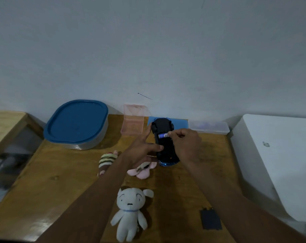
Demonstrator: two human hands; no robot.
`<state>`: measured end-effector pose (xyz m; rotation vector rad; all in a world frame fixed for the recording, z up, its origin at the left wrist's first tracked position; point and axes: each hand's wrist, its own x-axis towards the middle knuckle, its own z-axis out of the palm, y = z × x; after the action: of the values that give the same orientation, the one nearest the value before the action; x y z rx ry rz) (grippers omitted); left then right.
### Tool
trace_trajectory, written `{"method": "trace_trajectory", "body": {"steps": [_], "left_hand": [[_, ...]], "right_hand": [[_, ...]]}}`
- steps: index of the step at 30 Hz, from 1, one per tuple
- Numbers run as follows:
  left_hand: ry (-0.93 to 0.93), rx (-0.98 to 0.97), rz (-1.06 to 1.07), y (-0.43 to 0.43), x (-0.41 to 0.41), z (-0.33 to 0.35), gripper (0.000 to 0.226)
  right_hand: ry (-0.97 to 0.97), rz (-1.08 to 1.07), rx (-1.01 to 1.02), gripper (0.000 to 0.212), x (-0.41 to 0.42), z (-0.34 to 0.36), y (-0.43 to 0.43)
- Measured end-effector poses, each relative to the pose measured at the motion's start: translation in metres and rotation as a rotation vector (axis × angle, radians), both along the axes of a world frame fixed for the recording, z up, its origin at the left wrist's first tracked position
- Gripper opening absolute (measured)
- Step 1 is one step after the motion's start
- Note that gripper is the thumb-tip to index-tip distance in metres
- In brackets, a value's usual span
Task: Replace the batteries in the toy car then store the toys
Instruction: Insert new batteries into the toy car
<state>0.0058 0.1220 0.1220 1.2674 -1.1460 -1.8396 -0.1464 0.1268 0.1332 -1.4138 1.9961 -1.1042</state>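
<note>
On the wooden table [52, 181], the left hand [143, 148] clasps the upturned black-bottomed blue toy car [164, 142]; the right hand's [185, 144] grip pinches a small purple-and-white battery [163, 135] at its underside.

Dim, bluish cast, soft focus, wide-angle bowing

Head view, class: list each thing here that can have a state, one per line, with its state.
Toy car: upside down, battery bay open.
Battery: lying in the bay, pinched by the right hand.
Left hand: steadying the car's side.
Battery cover: off, lying on the table.
Blue-lidded container: closed.
Pink box: open, lid up.
Clear case: closed.
</note>
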Motion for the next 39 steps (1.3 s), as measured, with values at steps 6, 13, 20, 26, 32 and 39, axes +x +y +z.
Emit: {"method": "trace_trajectory", "body": {"steps": [6,13,20,26,32,39], "left_hand": [[-0.001,-0.011,-0.029,-0.004,0.002,0.001,0.089],[-0.014,-0.023,-0.039,-0.008,0.005,0.002,0.089],[-0.032,-0.019,-0.089,-0.011,0.008,-0.002,0.09],[-0.061,0.023,-0.073,-0.016,0.02,-0.016,0.093],[-0.026,0.054,-0.007,-0.026,0.031,-0.025,0.087],[0.025,0.079,0.009,-0.038,0.036,-0.026,0.082]], "right_hand": [[-0.171,-0.006,0.084,0.008,-0.004,0.007,-0.006],[-0.245,0.027,0.148,0.011,-0.004,0.017,-0.01],[-0.169,-0.012,0.185,0.01,0.0,0.009,-0.011],[-0.214,0.07,0.226,0.013,-0.004,-0.002,-0.021],[-0.016,0.058,0.264,0.021,-0.016,-0.027,-0.044],[0.328,0.257,0.433,0.024,-0.011,-0.072,-0.049]]}}
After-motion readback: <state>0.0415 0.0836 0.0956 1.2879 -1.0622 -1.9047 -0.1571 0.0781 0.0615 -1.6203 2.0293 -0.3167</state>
